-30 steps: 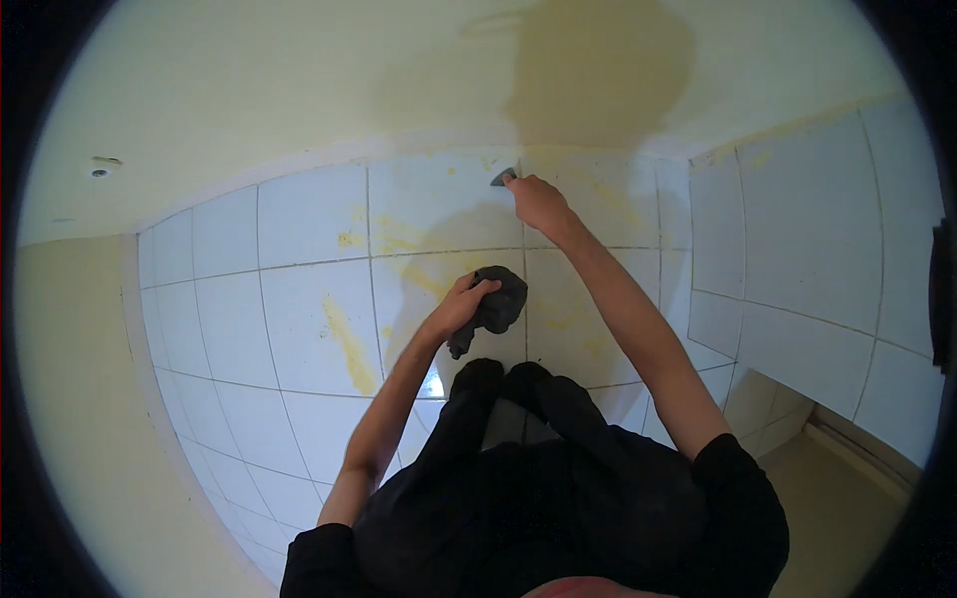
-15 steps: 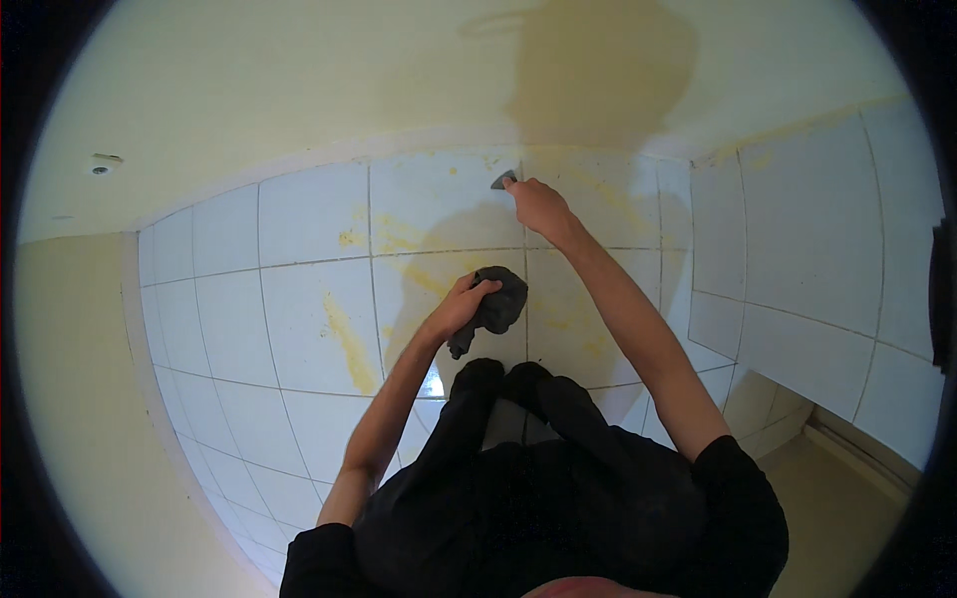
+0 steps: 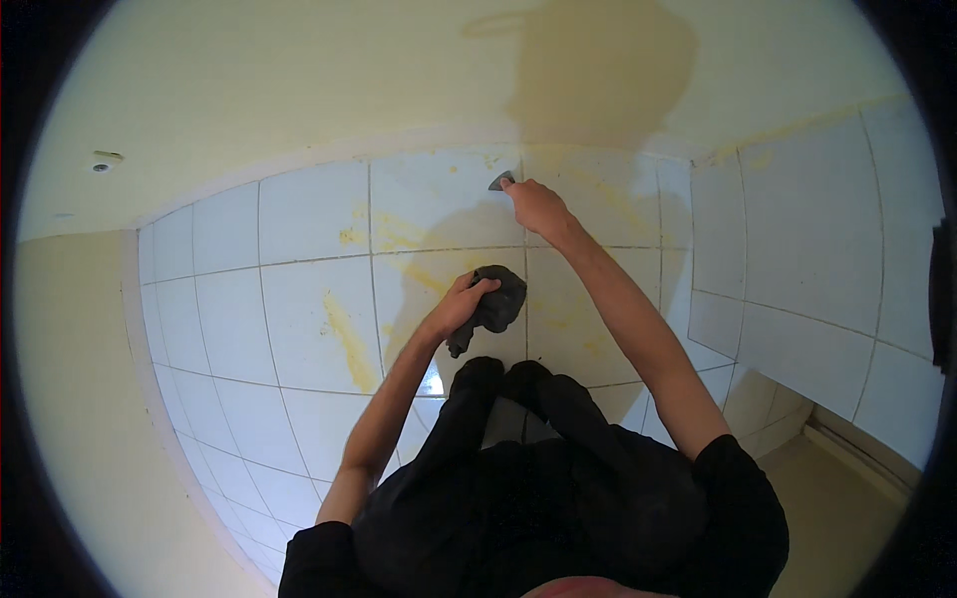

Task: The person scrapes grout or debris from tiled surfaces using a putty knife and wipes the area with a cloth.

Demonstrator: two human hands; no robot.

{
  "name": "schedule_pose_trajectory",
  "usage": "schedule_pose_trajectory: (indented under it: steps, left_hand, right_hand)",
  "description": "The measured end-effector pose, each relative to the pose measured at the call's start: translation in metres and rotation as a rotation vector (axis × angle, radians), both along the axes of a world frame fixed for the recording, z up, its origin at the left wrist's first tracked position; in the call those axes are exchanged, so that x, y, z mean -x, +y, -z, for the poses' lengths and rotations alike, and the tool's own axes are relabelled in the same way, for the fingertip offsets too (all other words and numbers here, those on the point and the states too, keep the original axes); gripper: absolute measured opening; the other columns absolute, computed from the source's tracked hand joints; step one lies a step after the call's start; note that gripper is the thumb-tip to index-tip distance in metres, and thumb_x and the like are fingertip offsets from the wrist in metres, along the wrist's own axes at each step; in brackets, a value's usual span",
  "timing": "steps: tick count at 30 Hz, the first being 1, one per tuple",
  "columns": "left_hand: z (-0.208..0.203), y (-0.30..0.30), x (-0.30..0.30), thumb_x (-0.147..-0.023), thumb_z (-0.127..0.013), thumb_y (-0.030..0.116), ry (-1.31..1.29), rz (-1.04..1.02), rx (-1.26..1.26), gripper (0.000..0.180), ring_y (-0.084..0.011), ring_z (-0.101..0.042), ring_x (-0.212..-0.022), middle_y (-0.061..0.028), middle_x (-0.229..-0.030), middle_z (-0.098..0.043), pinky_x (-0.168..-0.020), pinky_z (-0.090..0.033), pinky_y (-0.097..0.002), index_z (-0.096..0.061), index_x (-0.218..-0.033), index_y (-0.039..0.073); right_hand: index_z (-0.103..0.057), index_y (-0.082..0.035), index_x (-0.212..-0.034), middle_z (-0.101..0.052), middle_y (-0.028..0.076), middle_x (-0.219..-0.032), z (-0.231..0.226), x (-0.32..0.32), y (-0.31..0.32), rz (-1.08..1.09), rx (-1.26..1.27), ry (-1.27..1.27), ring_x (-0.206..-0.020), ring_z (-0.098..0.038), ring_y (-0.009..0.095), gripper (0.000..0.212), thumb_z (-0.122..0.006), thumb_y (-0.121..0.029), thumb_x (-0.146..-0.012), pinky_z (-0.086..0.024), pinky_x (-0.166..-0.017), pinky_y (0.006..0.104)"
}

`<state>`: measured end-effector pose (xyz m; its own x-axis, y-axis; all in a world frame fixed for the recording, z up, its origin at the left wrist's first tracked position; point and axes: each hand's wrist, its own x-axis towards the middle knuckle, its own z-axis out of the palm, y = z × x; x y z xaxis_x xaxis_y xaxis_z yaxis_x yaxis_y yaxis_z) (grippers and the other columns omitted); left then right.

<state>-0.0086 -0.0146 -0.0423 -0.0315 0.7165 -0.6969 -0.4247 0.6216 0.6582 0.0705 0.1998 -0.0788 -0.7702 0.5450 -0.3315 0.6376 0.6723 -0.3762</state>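
My right hand [image 3: 539, 207] is closed on a scraper with a metal blade [image 3: 499, 181]; its handle is hidden in my fist. The blade is at the white tiles [image 3: 429, 199], close to the wall's foot and left of a vertical joint. Nearer to me, my left hand [image 3: 465, 302] grips a crumpled dark grey cloth [image 3: 501, 299], thumb on top, one end of it hanging down. Yellow smears and specks mark the tiles around both hands, including a long streak [image 3: 349, 344] left of my left forearm.
A cream wall [image 3: 299, 80] rises beyond the tiles, bearing my shadow and a small white fixture [image 3: 105, 161] at left. Larger tiles [image 3: 812, 219] form a raised face on the right, with a dark recess [image 3: 832, 498] below. My dark shoes [image 3: 478, 374] stand on the tiles.
The scraper blade has shifted very slightly left. My left hand and the cloth have hardly moved.
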Motion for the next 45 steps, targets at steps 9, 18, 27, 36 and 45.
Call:
schedule_pose_trajectory:
  steps: [9, 18, 27, 36, 45]
  left_hand:
    - [0.002, 0.001, 0.000, -0.091, -0.056, 0.024, 0.004, 0.025, -0.003, 0.038, -0.0154, -0.064, -0.081, -0.0095, -0.097, -0.066, -0.073, -0.053, -0.0290, -0.057, -0.116, -0.004]
    - [0.002, -0.002, 0.000, -0.091, -0.056, 0.024, -0.006, 0.008, 0.004, 0.038, -0.0155, -0.064, -0.082, -0.0099, -0.098, -0.066, -0.074, -0.053, -0.0289, -0.057, -0.115, -0.005]
    - [-0.005, 0.001, 0.001, -0.091, -0.056, 0.024, 0.000, 0.021, 0.012, 0.037, -0.0161, -0.063, -0.084, -0.0100, -0.099, -0.066, -0.075, -0.053, -0.0293, -0.057, -0.116, -0.004]
    - [-0.004, 0.001, -0.001, -0.091, -0.056, 0.024, 0.034, 0.028, 0.005, 0.038, -0.0160, -0.063, -0.083, -0.0098, -0.098, -0.066, -0.075, -0.052, -0.0288, -0.057, -0.116, -0.004]
    - [0.002, -0.002, -0.001, -0.092, -0.055, 0.024, -0.002, 0.008, -0.006, 0.037, -0.0154, -0.064, -0.081, -0.0106, -0.098, -0.066, -0.073, -0.053, -0.0290, -0.057, -0.115, -0.005]
  right_hand:
    - [-0.057, -0.001, -0.113, -0.066, 0.022, -0.087, -0.004, 0.002, -0.003, -0.036, -0.031, 0.054, -0.083, -0.066, 0.037, 0.028, -0.037, -0.011, -0.096, -0.054, -0.070, 0.0484]
    - [-0.057, 0.001, -0.115, -0.066, 0.023, -0.087, -0.001, 0.003, -0.010, -0.018, 0.002, 0.058, -0.083, -0.066, 0.038, 0.028, -0.041, -0.009, -0.094, -0.053, -0.071, 0.0488]
    - [-0.057, 0.001, -0.115, -0.066, 0.022, -0.088, 0.000, 0.004, -0.008, -0.008, 0.010, 0.063, -0.083, -0.066, 0.038, 0.029, -0.041, -0.008, -0.093, -0.054, -0.070, 0.0480]
    - [-0.051, -0.003, -0.126, -0.066, 0.021, -0.090, -0.005, 0.005, -0.009, 0.035, 0.012, 0.012, -0.084, -0.066, 0.037, 0.036, -0.042, -0.005, -0.091, -0.054, -0.071, 0.0469]
    - [-0.056, -0.001, -0.117, -0.065, 0.023, -0.091, -0.001, 0.003, -0.003, 0.005, -0.018, 0.049, -0.085, -0.066, 0.037, 0.030, -0.041, -0.009, -0.093, -0.054, -0.072, 0.0460]
